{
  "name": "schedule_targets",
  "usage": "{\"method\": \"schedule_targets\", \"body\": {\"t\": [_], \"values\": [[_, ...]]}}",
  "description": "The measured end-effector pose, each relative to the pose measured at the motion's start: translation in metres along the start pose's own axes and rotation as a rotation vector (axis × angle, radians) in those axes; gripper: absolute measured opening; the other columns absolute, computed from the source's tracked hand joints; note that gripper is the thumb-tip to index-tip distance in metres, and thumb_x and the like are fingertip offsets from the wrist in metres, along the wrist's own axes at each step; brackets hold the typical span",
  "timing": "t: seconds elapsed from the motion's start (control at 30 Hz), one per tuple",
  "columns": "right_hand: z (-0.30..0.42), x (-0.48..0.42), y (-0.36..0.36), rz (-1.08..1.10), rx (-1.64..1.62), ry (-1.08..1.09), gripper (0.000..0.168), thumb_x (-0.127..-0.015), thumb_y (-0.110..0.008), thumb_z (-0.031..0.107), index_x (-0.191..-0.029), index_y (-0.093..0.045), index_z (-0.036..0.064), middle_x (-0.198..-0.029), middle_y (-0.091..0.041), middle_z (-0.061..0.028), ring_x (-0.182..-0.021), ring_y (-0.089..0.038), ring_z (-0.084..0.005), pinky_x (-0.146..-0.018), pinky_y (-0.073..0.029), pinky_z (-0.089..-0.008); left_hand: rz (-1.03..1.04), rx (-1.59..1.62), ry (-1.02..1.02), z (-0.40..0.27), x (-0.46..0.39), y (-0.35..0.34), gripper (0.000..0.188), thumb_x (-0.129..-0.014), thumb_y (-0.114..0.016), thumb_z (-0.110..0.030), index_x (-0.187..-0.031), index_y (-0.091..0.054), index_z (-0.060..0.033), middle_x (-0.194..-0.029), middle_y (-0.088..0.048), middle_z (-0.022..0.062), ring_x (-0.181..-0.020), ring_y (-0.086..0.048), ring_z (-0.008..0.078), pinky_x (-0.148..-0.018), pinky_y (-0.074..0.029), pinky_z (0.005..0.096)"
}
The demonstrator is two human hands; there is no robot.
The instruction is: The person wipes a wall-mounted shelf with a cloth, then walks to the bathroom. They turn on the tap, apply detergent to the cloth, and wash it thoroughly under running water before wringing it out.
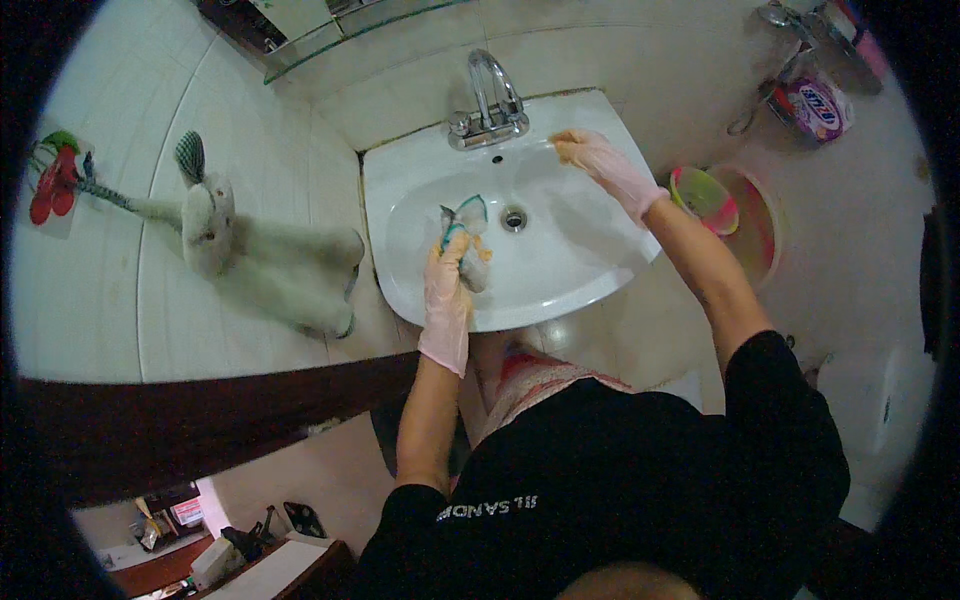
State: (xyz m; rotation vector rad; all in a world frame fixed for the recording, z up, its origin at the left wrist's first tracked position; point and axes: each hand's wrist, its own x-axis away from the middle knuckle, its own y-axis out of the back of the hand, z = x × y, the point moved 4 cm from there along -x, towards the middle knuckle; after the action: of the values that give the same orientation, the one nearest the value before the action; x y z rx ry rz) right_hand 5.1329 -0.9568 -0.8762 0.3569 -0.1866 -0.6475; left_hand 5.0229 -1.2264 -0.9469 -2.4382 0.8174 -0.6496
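Over the left part of a white ceramic washbasin [577, 281], my left hand [448, 277] grips a crumpled whitish cloth [472, 217] with teal edging. Pale pink gloves with yellowish fingers cover both hands. My right hand [589, 154] is at the basin's back right rim, its fingers bent downward. Whether those fingers hold anything cannot be made out. A chrome faucet [486, 112] stands at the back of the basin, left of my right hand. Below the faucet is the round metal drain [514, 218], between my two hands.
A green and pink bowl [701, 199] rests at a round tub [754, 225] right of the basin. A purple packet [817, 112] hangs on the right wall. Left, a towel with an animal head [210, 225] hangs on tiles. A glass shelf [360, 34] juts out above.
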Motion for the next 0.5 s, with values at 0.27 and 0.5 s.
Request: {"method": "schedule_targets", "body": {"t": [0.27,0.5], "values": [[0.049,-0.123,-0.026,-0.004,0.903,0.112,0.038,-0.087,-0.054,0.030,-0.122,-0.060,0.017,-0.109,-0.068,-0.0118,-0.102,-0.064,-0.0322,-0.083,-0.050,-0.0442,-0.019,-0.034,0.100,-0.007,0.009,-0.004,0.039,-0.092,-0.063,-0.017,-0.126,-0.051,0.0006,-0.100,-0.062,0.0073,-0.086,-0.062,0.0181,-0.074,-0.053,0.0311],[0.055,-0.128,-0.049,0.214,1.175,0.110,0.039,-0.080,-0.063,0.037,-0.118,-0.062,0.028,-0.102,-0.070,-0.0068,-0.097,-0.066,-0.0279,-0.078,-0.051,-0.0420,-0.024,0.191,0.158,0.017,-0.010,-0.004,0.034,-0.099,-0.053,-0.021,-0.125,-0.051,0.0009,-0.102,-0.062,0.0062,-0.090,-0.059,0.0164,-0.080,-0.051,0.0287]]}}
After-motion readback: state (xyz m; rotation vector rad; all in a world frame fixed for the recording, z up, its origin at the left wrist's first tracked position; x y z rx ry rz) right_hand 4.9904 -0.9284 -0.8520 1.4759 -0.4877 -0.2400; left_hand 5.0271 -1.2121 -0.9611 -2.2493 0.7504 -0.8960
